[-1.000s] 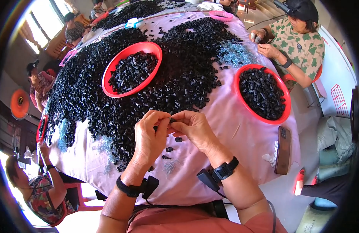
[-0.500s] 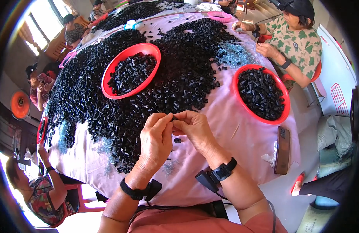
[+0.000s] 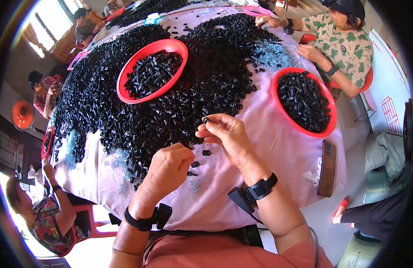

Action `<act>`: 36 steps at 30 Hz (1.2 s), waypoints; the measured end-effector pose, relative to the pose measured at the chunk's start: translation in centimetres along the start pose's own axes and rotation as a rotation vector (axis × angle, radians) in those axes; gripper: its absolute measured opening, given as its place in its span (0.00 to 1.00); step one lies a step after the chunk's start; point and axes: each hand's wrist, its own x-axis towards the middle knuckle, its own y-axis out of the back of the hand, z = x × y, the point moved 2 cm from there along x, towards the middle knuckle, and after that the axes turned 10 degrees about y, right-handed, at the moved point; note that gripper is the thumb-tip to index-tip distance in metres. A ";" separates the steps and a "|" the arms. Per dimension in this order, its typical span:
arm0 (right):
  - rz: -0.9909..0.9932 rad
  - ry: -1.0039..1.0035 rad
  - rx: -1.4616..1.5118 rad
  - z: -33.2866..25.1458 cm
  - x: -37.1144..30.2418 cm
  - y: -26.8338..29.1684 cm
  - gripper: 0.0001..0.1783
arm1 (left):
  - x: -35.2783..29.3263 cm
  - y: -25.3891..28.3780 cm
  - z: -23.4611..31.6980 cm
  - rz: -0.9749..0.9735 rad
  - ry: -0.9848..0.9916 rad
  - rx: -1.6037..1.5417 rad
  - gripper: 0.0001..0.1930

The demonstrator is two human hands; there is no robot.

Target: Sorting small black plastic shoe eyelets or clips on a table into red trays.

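Observation:
My right hand [image 3: 229, 136] is raised over the near edge of a wide heap of small black pieces [image 3: 206, 85]. Between its thumb and forefinger it pinches one small black piece [image 3: 206, 120], which looks like a short plastic sleeve. Lower and to the left, my left hand [image 3: 168, 167] is closed, knuckles up. A dark bit shows by its fingertips, but the fingers hide what they hold. The hands are apart. A few loose black pieces [image 3: 206, 152] lie on the pink cloth between my wrists.
Black pieces fill a red basin [image 3: 185, 73] on the heap and another red basin [image 3: 334, 109] at the right. A phone [image 3: 327, 167], a thin stick [image 3: 273, 144] and clear bluish scraps [image 3: 273, 56] lie on the pink tablecloth [image 3: 260, 178]. Several people sit around the table.
My hands, which met at a small black piece, have separated. The left has dropped down and left; the right has risen slightly. More loose pieces show between my wrists.

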 end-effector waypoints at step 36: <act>0.150 0.067 0.006 -0.6 0.4 0.9 0.10 | 1.9 -2.2 0.1 0.138 -0.082 0.117 0.06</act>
